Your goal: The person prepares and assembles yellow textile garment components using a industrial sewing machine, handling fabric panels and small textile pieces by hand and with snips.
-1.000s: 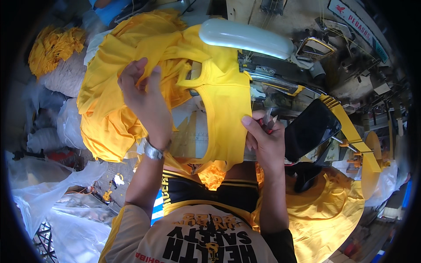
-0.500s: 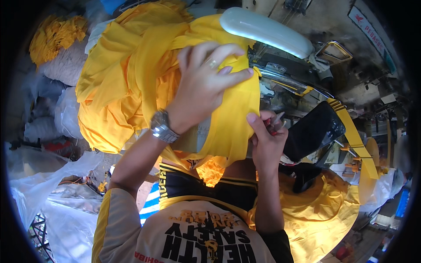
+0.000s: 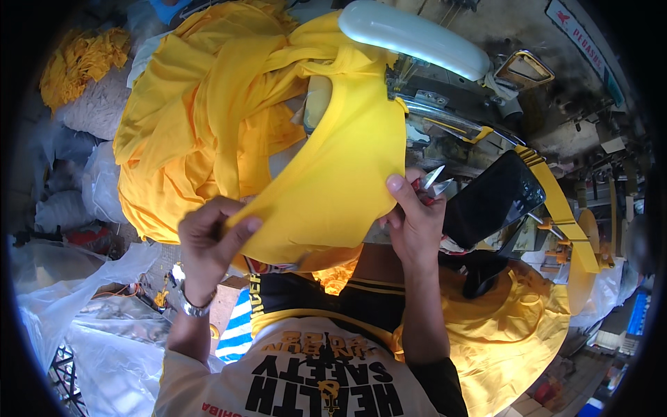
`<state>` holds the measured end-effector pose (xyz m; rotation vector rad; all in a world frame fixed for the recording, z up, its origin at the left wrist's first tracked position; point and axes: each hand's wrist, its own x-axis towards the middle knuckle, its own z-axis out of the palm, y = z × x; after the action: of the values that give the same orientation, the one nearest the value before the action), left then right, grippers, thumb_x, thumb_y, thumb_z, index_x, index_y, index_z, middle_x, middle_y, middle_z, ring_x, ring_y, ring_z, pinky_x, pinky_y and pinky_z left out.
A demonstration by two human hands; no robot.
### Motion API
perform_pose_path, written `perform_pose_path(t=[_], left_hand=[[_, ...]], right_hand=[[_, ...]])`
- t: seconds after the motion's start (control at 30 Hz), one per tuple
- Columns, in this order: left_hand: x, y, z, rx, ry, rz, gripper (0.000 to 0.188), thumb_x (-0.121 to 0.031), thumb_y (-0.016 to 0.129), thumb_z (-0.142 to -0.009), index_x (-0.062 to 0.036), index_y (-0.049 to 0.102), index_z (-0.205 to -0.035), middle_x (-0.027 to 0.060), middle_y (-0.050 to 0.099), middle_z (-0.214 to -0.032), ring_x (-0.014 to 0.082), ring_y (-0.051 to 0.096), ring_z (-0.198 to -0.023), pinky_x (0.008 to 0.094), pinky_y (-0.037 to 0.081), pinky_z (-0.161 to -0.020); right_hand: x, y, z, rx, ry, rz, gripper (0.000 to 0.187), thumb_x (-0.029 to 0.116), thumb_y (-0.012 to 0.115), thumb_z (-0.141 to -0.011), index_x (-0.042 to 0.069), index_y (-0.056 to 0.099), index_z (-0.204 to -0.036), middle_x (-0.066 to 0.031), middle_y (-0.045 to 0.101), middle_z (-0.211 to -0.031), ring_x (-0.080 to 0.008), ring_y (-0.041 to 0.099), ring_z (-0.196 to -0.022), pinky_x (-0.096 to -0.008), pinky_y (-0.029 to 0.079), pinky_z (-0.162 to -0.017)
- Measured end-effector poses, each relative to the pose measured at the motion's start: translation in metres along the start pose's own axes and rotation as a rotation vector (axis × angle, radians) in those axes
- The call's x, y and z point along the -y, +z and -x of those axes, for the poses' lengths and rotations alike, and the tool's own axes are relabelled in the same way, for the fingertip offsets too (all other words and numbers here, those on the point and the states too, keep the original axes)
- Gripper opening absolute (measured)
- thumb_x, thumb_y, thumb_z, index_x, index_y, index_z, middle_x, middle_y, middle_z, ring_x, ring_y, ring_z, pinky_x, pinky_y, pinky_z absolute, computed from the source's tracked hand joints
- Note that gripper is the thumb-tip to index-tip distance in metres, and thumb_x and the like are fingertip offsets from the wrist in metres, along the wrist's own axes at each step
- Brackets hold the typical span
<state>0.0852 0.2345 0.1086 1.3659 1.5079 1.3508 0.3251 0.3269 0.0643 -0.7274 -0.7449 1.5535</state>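
Observation:
A piece of yellow fabric [image 3: 326,187] stretches between my two hands in front of a sewing machine [image 3: 424,104]. At its lower left corner, my left hand [image 3: 217,236] pinches the cloth between thumb and fingers. My right hand [image 3: 417,212] grips the fabric's right edge with the thumb on top. Thread snips [image 3: 432,182] with red handles are also tucked in that right hand, their blades pointing up and away from the cloth. The fabric's far end reaches the machine's metal parts. A dark patterned patch shows below the lower edge of the cloth.
A large heap of yellow cloth [image 3: 187,132] lies on the left. Right of my right hand stands a dark phone [image 3: 495,201]. A long white lamp [image 3: 417,38] hangs over the machine, and a yellow strip [image 3: 566,222] runs down at right. Plastic sheeting [image 3: 104,347] lies lower left.
My left hand has moved from atop the fabric near the machine down to its lower left corner, pulling it taut. My right hand stays near the right edge with the snips.

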Motion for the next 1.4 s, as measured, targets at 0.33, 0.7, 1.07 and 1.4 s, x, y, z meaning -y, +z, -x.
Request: perform_pose_path(t=[0.33,0.7,1.07,1.4], left_hand=[[-0.030,0.017,-0.080,-0.177,0.581,-0.477,0.017,-0.012,0.079,-0.077,-0.0007,0.066,-0.078,0.0071,0.063,-0.065,0.0155,0.059,-0.055,0.0254,0.042,-0.052],[0.033,0.002,-0.001,-0.291,0.100,-0.539,0.028,-0.018,0.071,-0.087,0.0054,0.065,-0.100,0.0125,0.070,-0.086,0.0153,0.064,-0.077,0.0254,0.048,-0.072],[0.006,0.009,-0.087,-0.297,0.622,-0.901,0.031,-0.006,0.068,-0.081,-0.0050,0.065,-0.112,0.0156,0.063,-0.114,0.0289,0.060,-0.104,0.0375,0.047,-0.087],[0.006,0.083,-0.185,-0.072,0.640,-0.598,0.037,-0.032,0.059,-0.089,-0.0087,0.064,-0.118,0.0097,0.064,-0.122,0.0266,0.060,-0.111,0.0398,0.045,-0.095]], right_hand=[[-0.001,0.000,-0.008,0.077,-0.017,-0.023,0.015,0.006,0.074,-0.083,0.004,0.060,-0.078,0.0002,0.057,-0.065,-0.0056,0.044,-0.044,-0.0231,0.039,-0.043],[0.002,0.002,-0.004,-0.086,-0.018,0.122,0.016,0.004,0.074,-0.082,0.004,0.060,-0.077,0.0024,0.054,-0.064,-0.0033,0.041,-0.045,-0.0211,0.035,-0.043],[0.006,0.009,-0.009,-0.045,-0.096,0.190,0.013,0.005,0.073,-0.084,0.004,0.061,-0.078,0.0029,0.055,-0.063,-0.0024,0.042,-0.045,-0.0187,0.034,-0.044],[0.000,0.002,0.001,-0.047,-0.036,0.250,0.012,0.008,0.071,-0.087,0.004,0.061,-0.082,0.0037,0.055,-0.063,-0.0007,0.040,-0.046,-0.0175,0.031,-0.044]])
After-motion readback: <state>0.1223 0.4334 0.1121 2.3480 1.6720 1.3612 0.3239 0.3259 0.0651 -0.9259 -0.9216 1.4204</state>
